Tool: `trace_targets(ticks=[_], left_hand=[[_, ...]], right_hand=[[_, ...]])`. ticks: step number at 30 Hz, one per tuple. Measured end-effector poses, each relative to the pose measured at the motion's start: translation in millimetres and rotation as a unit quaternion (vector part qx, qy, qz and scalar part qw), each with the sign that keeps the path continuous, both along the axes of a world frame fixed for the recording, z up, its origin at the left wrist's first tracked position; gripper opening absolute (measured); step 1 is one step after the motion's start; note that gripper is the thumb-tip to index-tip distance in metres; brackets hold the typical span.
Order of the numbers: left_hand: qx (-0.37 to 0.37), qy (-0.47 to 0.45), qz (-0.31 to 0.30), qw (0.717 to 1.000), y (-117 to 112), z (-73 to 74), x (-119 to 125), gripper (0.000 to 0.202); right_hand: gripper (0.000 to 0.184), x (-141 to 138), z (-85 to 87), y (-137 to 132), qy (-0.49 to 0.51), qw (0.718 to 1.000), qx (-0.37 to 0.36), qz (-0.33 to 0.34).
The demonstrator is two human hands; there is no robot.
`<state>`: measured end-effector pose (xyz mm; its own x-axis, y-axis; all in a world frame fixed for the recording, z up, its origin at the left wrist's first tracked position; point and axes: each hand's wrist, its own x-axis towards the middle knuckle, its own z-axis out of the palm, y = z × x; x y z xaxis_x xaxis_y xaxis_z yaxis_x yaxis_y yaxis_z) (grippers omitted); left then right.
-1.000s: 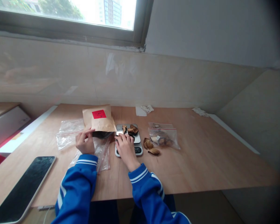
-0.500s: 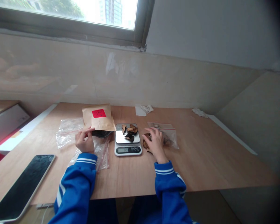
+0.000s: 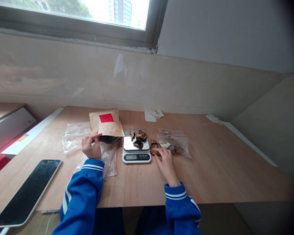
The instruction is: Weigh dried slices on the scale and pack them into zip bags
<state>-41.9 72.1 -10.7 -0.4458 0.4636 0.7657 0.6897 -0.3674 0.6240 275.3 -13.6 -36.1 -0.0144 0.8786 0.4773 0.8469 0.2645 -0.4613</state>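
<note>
My left hand [image 3: 90,147] pinches a red-labelled brown kraft envelope [image 3: 105,122] left of centre — my right fingers [image 3: 159,153] touch dried brown slices [image 3: 154,147] beside the silver digital scale [image 3: 136,157], though I cannot tell if they grip.

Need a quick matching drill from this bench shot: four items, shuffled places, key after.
Items:
1. Brown kraft paper envelope with red label
2. Dark brown dried slices
3. Clear plastic zip bag
4. Black glass-screened smartphone

Places:
A. On the silver digital scale
B. At the front left of the pale wooden table
C. Touched by the left hand
D. Right of the scale, beyond the right hand

Pairs: 1-C, 2-A, 3-D, 4-B
</note>
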Motion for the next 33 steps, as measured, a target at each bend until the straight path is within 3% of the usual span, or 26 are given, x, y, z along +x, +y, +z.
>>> trace_targets(ticks=[8, 13, 15, 19, 23, 26, 30, 33], left_hand=[[0.02, 0.009, 0.002, 1.0, -0.6, 2.3, 0.6, 0.013], [0.009, 0.004, 0.005, 1.0, -0.9, 1.7, 0.3, 0.013], [0.008, 0.004, 0.005, 1.0, -0.8, 1.6, 0.1, 0.013], [0.011, 0.005, 0.004, 1.0, -0.2, 1.0, -0.4, 0.013], [0.013, 0.006, 0.002, 1.0, -0.7, 1.1, -0.2, 0.012], [0.021, 0.007, 0.0, 1.0, -1.6, 2.4, 0.6, 0.012], [0.024, 0.004, -0.001, 1.0, -1.8, 3.8, 1.0, 0.011], [0.015, 0.005, -0.001, 1.0, -1.2, 3.8, 0.9, 0.012]], right_hand=[[0.021, 5.1, 3.1, 0.5, -0.012, 1.0, -0.003, -0.002], [0.024, -14.4, 39.3, -10.1, 0.082, 0.995, 0.043, -0.022], [0.024, -33.6, 59.0, -12.1, 0.131, 0.989, 0.065, 0.007], [0.025, -78.9, 81.5, 1.9, 0.146, 0.975, 0.066, 0.157], [0.027, -107.2, 71.3, 29.7, 0.052, 0.988, 0.078, 0.119], [0.032, -109.4, 58.4, 35.2, -0.024, 0.992, 0.062, 0.111], [0.048, -90.3, 48.3, 10.7, -0.026, 0.994, 0.064, 0.084], [0.046, -64.7, 37.4, -16.1, 0.017, 0.995, 0.089, 0.031]])
